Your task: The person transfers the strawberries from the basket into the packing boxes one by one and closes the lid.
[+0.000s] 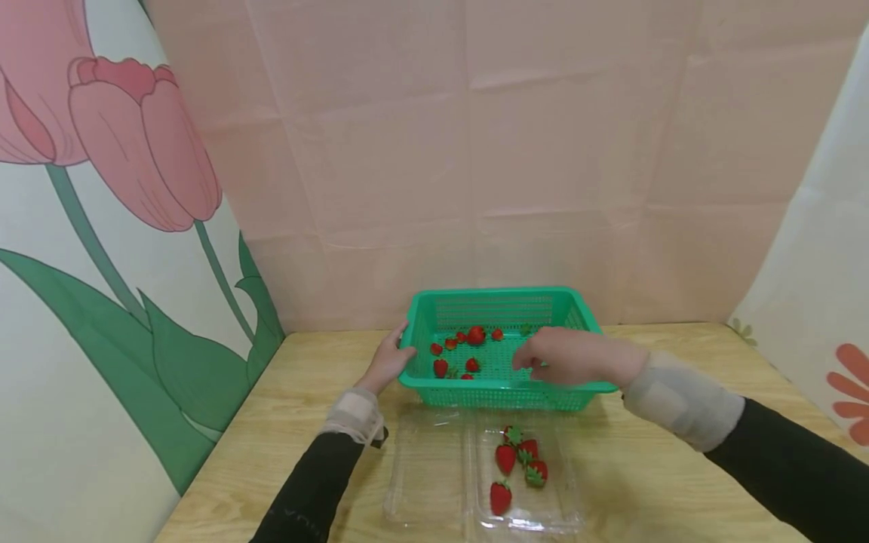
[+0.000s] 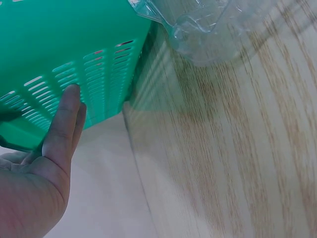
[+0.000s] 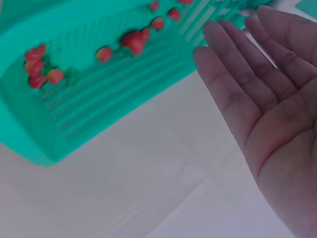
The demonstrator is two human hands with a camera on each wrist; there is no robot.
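With the left hand (image 1: 388, 362) flat against the basket (image 1: 498, 396) at the table's back edge, the right hand (image 1: 563, 356), fingers relaxed and empty, should pinch one strawberry (image 1: 476, 335) gently.

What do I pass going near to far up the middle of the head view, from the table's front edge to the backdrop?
Clear plastic tray holding strawberries → green basket with loose strawberries, right hand over it → pink backdrop.
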